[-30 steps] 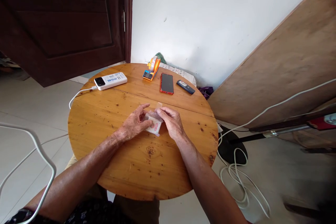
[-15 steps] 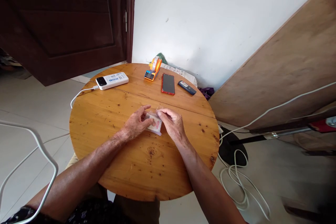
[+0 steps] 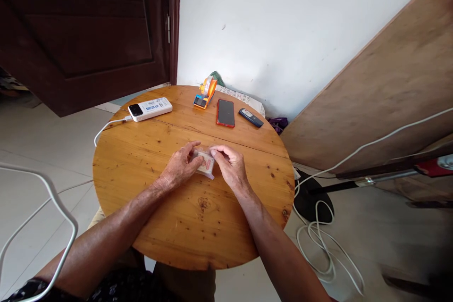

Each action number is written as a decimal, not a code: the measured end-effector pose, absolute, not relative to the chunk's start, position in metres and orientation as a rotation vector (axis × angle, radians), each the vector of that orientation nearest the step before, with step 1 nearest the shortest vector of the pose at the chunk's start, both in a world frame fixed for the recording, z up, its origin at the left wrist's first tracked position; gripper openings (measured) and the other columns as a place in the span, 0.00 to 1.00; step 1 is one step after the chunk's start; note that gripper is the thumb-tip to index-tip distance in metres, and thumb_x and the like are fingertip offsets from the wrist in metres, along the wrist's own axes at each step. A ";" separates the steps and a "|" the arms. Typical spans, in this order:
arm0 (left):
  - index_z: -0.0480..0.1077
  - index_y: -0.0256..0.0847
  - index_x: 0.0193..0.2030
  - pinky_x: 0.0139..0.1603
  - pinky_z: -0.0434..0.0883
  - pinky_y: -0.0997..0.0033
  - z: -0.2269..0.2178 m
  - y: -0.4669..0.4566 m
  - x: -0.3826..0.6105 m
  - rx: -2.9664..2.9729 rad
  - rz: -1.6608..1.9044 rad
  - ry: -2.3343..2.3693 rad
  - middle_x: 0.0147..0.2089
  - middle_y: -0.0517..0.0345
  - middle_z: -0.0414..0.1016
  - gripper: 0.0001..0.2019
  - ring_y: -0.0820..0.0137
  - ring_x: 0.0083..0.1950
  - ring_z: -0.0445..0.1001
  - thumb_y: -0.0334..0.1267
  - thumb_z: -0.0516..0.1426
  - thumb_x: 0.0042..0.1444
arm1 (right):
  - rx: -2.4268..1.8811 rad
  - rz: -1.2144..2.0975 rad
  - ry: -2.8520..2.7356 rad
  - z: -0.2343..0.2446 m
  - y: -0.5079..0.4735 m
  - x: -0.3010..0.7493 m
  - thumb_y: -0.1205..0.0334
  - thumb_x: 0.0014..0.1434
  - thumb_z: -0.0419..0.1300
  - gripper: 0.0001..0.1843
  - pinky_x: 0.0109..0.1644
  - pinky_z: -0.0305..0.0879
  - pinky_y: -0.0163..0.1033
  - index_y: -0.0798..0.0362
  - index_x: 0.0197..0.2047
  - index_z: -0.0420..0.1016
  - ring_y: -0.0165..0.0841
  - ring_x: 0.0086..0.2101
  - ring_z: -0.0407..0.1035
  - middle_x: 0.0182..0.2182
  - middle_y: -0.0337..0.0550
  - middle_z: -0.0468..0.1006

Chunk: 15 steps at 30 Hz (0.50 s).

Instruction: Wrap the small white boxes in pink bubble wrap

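Wood with a glossy amber varnish, dark knots and a seam across the far third makes up the round table. Near its middle lies a small flat packet, a pale rectangular card with red print inside crinkled clear plastic. The left hand grips the packet's left edge with thumb and curled fingers. The right hand presses bent fingertips down on its right and upper edge, so both hands are closed on it and nearly touch each other.

Along the far edge sit a white slab-shaped power bank with a thin white cable trailing off the table, an orange plastic tape dispenser, a red-edged phone lying with its dark glass face up, and a small dark blue handset. Behind them are a dark brown panelled door, a matt white wall and a large plain wooden board leaning at a slant.
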<state>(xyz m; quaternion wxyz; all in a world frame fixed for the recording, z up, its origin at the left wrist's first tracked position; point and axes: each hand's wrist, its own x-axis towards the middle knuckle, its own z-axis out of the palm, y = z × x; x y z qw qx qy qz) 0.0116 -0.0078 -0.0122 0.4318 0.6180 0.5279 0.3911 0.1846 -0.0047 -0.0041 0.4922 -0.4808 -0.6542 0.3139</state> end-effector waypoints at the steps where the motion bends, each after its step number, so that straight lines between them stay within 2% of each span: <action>1: 0.67 0.34 0.62 0.42 0.72 0.67 -0.012 -0.007 0.011 1.534 0.973 1.308 0.38 0.55 0.75 0.29 0.69 0.37 0.73 0.41 0.56 0.53 | -1.171 0.761 -1.583 -0.005 -0.004 0.185 0.58 0.60 0.60 0.08 0.43 0.72 0.39 0.51 0.34 0.79 0.36 0.36 0.77 0.35 0.43 0.84; 5: 0.68 0.32 0.60 0.43 0.72 0.67 -0.012 -0.006 0.010 1.496 0.971 1.283 0.38 0.55 0.75 0.28 0.68 0.38 0.74 0.42 0.56 0.53 | -1.154 0.678 -1.637 -0.005 -0.008 0.182 0.60 0.61 0.59 0.08 0.41 0.73 0.39 0.50 0.35 0.79 0.35 0.35 0.77 0.35 0.43 0.83; 10: 0.70 0.32 0.57 0.40 0.72 0.69 -0.009 -0.005 0.009 1.504 0.986 1.295 0.35 0.57 0.75 0.26 0.69 0.36 0.73 0.43 0.56 0.53 | -1.115 0.307 -1.914 0.001 -0.017 0.177 0.67 0.63 0.55 0.11 0.44 0.71 0.38 0.49 0.37 0.79 0.35 0.39 0.76 0.37 0.45 0.82; 15: 0.72 0.34 0.55 0.39 0.72 0.70 -0.010 -0.004 0.008 1.514 1.008 1.313 0.34 0.57 0.77 0.24 0.69 0.36 0.74 0.45 0.57 0.53 | -1.092 0.019 -2.081 0.000 -0.018 0.180 0.69 0.66 0.54 0.12 0.41 0.69 0.37 0.49 0.38 0.79 0.34 0.37 0.76 0.36 0.45 0.81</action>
